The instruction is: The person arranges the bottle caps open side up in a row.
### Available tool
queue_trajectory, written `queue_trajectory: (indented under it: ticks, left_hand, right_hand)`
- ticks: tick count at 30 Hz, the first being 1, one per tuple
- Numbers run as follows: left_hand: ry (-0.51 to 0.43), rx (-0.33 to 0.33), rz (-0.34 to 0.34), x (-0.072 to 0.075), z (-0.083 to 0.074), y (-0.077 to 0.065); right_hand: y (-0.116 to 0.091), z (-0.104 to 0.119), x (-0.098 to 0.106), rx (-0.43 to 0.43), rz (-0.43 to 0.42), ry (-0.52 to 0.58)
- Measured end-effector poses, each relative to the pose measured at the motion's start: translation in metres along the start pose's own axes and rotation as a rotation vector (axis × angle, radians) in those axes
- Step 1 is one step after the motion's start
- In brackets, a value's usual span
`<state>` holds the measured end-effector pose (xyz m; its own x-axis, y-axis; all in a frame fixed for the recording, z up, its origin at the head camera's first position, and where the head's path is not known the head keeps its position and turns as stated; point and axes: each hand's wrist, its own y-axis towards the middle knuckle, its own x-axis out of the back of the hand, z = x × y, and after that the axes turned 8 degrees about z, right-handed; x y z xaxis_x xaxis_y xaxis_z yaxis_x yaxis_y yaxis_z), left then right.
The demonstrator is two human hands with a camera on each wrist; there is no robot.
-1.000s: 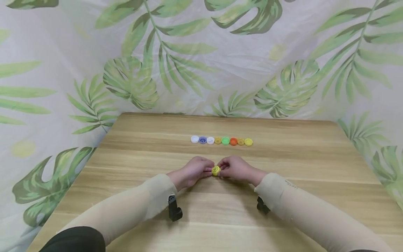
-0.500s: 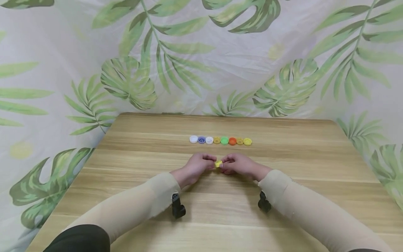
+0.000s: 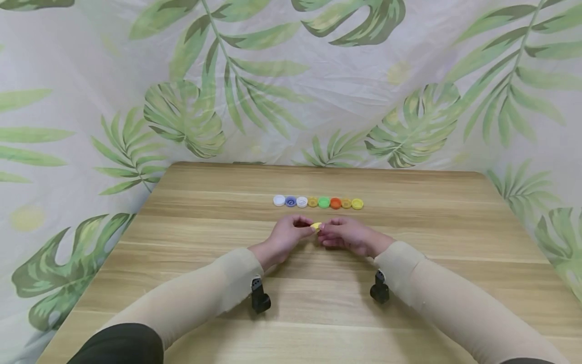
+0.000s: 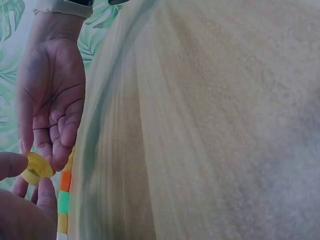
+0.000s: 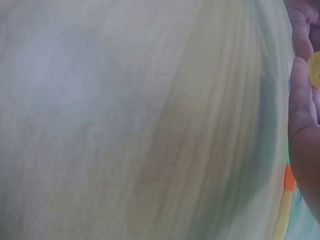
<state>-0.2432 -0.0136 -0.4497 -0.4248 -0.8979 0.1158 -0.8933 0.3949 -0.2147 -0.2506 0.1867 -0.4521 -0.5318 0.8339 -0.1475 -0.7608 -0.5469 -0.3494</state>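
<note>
A yellow bottle cap (image 3: 316,226) is up between the two hands, tilted, near the middle of the table. My left hand (image 3: 287,233) pinches it from the left between thumb and fingertips. From the other side, my right hand (image 3: 349,235) has its thumb and fingers on the cap's edge. The left wrist view shows the cap's (image 4: 37,169) round face between both hands' fingertips. In the right wrist view the cap (image 5: 315,69) is cut off by the frame edge.
Beyond the hands lies a straight row of several bottle caps, from a white cap (image 3: 279,200) through a green cap (image 3: 324,202) and an orange-red cap (image 3: 335,203) to a yellow cap (image 3: 357,204). The wooden table (image 3: 227,323) meets a leaf-patterned cloth (image 3: 273,76) behind.
Both hands have moved forward, towards the row, with the yellow cap. Its patterned face, seen a second ago, has turned so the cap shows more edge-on. The row is unchanged.
</note>
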Motion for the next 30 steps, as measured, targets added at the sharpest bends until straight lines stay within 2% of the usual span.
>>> queue_trajectory:
  ticks: [4, 7, 11, 14, 18, 22, 30]
  left_hand:
    - [-0.011, -0.027, -0.009, 0.0, 0.001, 0.001]
    - [-0.029, -0.037, 0.003, 0.0, 0.002, 0.004]
    - [-0.097, -0.045, 0.002, -0.002, 0.0, 0.011]
    - [-0.154, -0.08, -0.034, -0.004, -0.004, 0.018]
    - [-0.175, -0.122, -0.097, -0.009, -0.008, 0.027]
    - [-0.181, -0.102, -0.125, -0.016, -0.011, 0.033]
    - [-0.166, -0.051, -0.068, -0.032, -0.028, 0.043]
  right_hand:
    - [0.0, 0.003, -0.001, 0.002, -0.024, 0.011]
    - [0.001, 0.005, -0.002, 0.017, -0.07, 0.008]
    - [0.004, 0.009, -0.002, 0.044, -0.148, 0.003]
    - [0.006, 0.012, -0.001, 0.075, -0.181, 0.004]
    - [0.007, 0.016, 0.0, 0.114, -0.218, -0.003]
    - [0.006, 0.02, 0.002, 0.139, -0.285, -0.035]
    - [0.0, 0.029, 0.019, 0.169, -0.408, -0.122]
